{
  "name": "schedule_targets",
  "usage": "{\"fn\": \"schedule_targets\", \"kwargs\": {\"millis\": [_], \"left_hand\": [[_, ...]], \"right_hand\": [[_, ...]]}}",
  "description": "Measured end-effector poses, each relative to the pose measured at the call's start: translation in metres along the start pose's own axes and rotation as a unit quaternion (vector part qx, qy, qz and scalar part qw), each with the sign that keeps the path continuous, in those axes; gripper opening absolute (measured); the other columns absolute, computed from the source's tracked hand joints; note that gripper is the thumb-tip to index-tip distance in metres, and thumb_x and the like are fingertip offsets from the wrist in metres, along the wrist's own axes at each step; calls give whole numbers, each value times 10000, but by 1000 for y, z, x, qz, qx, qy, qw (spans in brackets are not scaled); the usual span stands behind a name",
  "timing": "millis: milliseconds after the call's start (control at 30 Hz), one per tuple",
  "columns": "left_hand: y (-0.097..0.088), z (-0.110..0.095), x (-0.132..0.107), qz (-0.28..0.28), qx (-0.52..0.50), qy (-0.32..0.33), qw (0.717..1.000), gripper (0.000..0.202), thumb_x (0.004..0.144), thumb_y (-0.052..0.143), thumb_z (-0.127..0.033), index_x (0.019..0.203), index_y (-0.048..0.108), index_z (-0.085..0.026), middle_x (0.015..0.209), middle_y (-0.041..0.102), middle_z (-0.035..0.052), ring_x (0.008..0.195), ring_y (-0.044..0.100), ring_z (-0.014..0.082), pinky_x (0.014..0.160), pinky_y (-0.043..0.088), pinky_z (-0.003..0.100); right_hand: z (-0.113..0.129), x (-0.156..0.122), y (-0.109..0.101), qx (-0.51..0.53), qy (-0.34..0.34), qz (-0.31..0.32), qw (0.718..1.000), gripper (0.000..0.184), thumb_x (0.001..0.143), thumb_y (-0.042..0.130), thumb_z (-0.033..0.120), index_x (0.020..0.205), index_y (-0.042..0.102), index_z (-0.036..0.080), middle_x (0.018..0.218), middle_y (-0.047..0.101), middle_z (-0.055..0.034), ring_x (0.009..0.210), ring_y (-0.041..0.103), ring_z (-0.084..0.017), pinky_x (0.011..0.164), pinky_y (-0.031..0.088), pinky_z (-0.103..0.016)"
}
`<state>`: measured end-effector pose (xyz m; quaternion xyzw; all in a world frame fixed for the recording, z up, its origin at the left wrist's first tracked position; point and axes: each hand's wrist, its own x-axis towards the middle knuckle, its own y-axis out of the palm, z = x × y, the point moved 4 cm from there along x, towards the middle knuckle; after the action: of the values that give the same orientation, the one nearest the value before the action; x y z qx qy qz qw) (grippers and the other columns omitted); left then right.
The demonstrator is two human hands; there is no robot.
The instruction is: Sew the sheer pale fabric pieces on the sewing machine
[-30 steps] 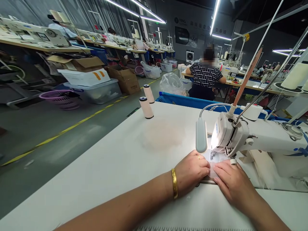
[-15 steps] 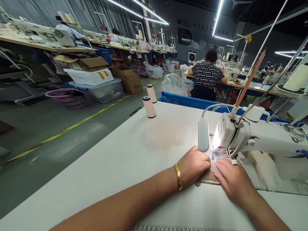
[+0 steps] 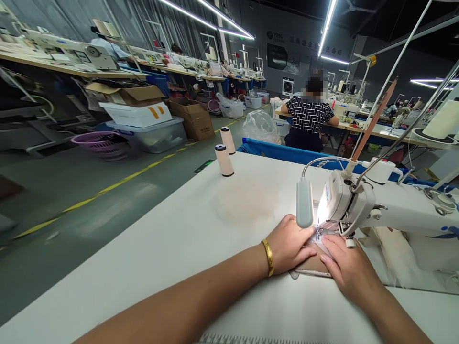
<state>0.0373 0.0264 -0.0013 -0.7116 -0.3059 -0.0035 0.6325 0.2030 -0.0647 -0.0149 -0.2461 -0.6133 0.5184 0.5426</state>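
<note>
A piece of tan fabric [image 3: 312, 264] with a pale strip at its upper part lies under the needle area of a white sewing machine [image 3: 401, 203]. My left hand [image 3: 289, 243], a gold bangle at its wrist, rests on the fabric's left side, index finger stretched towards the presser foot [image 3: 318, 234] and thumb apart. On the right side my right hand [image 3: 346, 263] lies flat with its fingertips on the pale strip and its thumb spread. Both hands press on the cloth without closing around it. The machine head hides part of the stitching spot.
A small lamp [image 3: 304, 203] hangs just left of the needle. Two thread cones [image 3: 224, 161] stand at the table's far left edge. A ruler scale [image 3: 258, 339] runs along the front. Behind the table are blue cloth [image 3: 276, 149] and a seated person [image 3: 309, 114].
My left thumb has moved away from the index finger, which now reaches closer to the presser foot. More of the tan fabric shows between my hands. The right hand has barely moved.
</note>
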Motion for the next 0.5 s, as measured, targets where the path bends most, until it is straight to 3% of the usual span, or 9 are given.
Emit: {"fn": "schedule_targets", "kwargs": {"millis": [67,167,233,300,400,500], "left_hand": [[-4,-1,2,15,29,-33,999,417,838,797,-495,1049,654,-165,1054,691,116,921,633,295,819,509,430],[-13,-11,0,17,81,-39,996,396,838,778,-549,848,642,-177,916,654,104,895,612,310,789,486,435],[-16,-19,-4,20,66,-19,997,437,838,771,-565,724,591,-183,898,648,94,884,610,295,790,475,425],[-17,-25,-10,42,4,10,999,460,800,801,-586,721,579,-191,891,653,65,817,605,253,737,466,383],[-15,-26,-18,80,-87,16,993,333,849,779,-489,863,601,-207,846,647,9,721,589,194,635,434,323],[-14,-21,-22,87,-78,1,993,106,968,612,-262,881,599,-204,781,631,-7,680,583,177,599,408,314]], "right_hand": [[2,-1,-3,14,-1,-7,1000,285,1060,464,235,1273,650,206,1240,725,-129,1096,667,-313,877,573,-465],[10,-1,-10,52,-25,-22,998,261,1059,464,199,1263,626,222,1255,716,-110,1130,657,-297,911,553,-440],[17,0,-14,83,-56,-23,995,277,1052,462,174,1293,592,213,1279,698,-111,1180,632,-291,947,532,-430],[22,1,-15,104,-71,-1,992,263,1040,453,158,1258,590,208,1191,706,-101,1113,636,-274,910,524,-410],[24,1,-14,86,-62,41,993,206,1009,430,124,1008,614,216,912,660,-51,831,597,-232,749,484,-369],[22,-1,-15,58,-58,39,996,207,953,449,81,877,589,214,869,618,-48,795,546,-226,701,435,-350]]}}
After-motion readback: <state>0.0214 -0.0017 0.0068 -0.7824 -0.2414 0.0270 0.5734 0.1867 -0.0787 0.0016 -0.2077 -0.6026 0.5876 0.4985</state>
